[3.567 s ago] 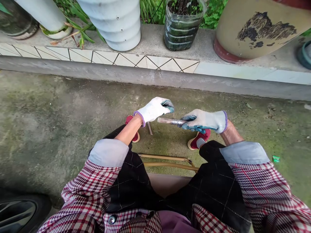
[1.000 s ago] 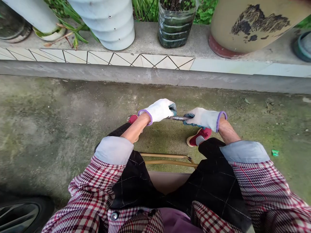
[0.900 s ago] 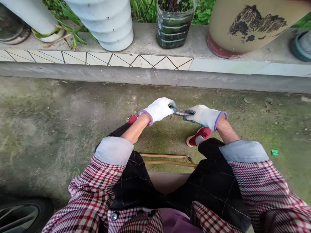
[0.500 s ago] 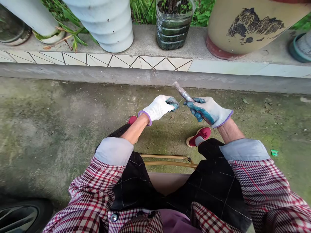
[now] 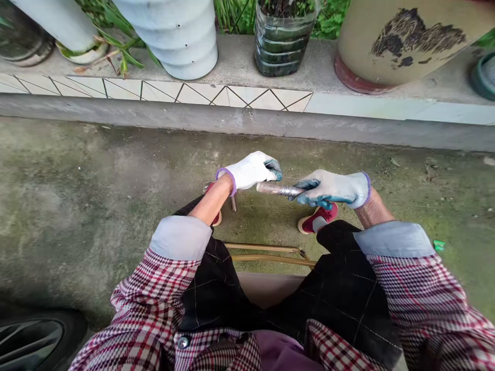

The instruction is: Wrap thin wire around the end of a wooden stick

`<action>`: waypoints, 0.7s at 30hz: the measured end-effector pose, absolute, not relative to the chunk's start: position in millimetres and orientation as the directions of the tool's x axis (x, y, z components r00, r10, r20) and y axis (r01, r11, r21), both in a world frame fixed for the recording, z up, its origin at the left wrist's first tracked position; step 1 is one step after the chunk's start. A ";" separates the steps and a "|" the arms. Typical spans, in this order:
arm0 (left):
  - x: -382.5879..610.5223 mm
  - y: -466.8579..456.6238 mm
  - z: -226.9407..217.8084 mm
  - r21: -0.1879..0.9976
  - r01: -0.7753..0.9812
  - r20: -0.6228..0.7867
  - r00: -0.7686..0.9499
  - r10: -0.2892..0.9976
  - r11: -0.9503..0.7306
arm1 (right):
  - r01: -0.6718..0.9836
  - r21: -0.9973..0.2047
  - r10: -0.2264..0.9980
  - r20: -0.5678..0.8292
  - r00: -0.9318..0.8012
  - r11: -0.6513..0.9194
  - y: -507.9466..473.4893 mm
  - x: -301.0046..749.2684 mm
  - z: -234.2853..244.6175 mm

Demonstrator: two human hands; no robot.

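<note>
My right hand (image 5: pixel 330 188), in a white glove with blue-green coated palm and fingers, is closed around a short brownish stick (image 5: pixel 267 188). Silvery thin wire (image 5: pixel 286 191) is wound round the stick just beyond the fingers. The stick points left, nearly level. My left hand (image 5: pixel 253 169), gloved the same way, is just above and left of the stick's free end, fingers pinched together. A fine strand ran to these fingers a moment ago; at this moment I cannot make it out. Below the left wrist a short grey-brown rod end (image 5: pixel 233 202) shows, the rest hidden.
Potted plants line a concrete ledge ahead: a white ribbed pot (image 5: pixel 181 38), a cut plastic bottle (image 5: pixel 284 44) and a large tan pot (image 5: pixel 402 46). Below are my red shoes (image 5: pixel 319 219) and a yellowish metal bar (image 5: pixel 270 257). A wheel (image 5: pixel 33 342) is at lower left.
The stick has swung from pointing up and left to nearly level, and its tip is lower. My right hand turned with it and dropped slightly. My left hand shifted a little left.
</note>
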State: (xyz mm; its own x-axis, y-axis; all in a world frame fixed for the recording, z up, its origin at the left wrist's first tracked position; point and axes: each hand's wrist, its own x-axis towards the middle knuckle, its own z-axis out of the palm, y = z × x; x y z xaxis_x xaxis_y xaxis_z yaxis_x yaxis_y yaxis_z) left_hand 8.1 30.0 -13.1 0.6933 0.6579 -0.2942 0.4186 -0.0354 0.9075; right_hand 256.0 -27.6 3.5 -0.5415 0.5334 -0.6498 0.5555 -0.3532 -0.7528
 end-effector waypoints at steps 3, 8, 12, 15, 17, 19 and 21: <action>9.1 28.2 -11.5 0.851 0.512 -0.324 0.684 0.653 -0.114 | 0.718 -0.664 0.538 -0.691 -0.483 -0.208 -25.8 251.7 -8.7; 13.6 26.0 -17.3 0.840 0.530 -0.317 0.657 0.684 -0.120 | 0.838 -0.498 0.657 -0.712 -0.248 -0.224 -23.7 240.3 -8.8; 14.1 26.1 -18.2 0.842 0.519 -0.260 0.628 0.733 -0.146 | 0.874 -0.439 0.715 -0.678 -0.172 -0.206 -19.1 238.4 -4.7; 13.3 25.6 -18.1 0.839 0.521 -0.241 0.615 0.751 -0.158 | 0.888 -0.403 0.755 -0.647 -0.106 -0.221 -15.9 241.2 -6.6; 13.4 25.5 -18.8 0.846 0.517 -0.251 0.595 0.764 -0.125 | 0.845 -0.441 0.774 -0.631 -0.053 -0.302 -15.6 242.7 -7.6; 14.5 25.8 -18.9 0.874 0.480 -0.252 0.577 0.777 -0.073 | 0.721 -0.560 0.789 -0.614 -0.030 -0.409 -17.2 243.1 -6.4; 16.3 26.1 -16.5 0.909 0.416 -0.247 0.562 0.789 -0.012 | 0.533 -0.697 0.806 -0.590 -0.047 -0.480 -20.5 242.7 -2.9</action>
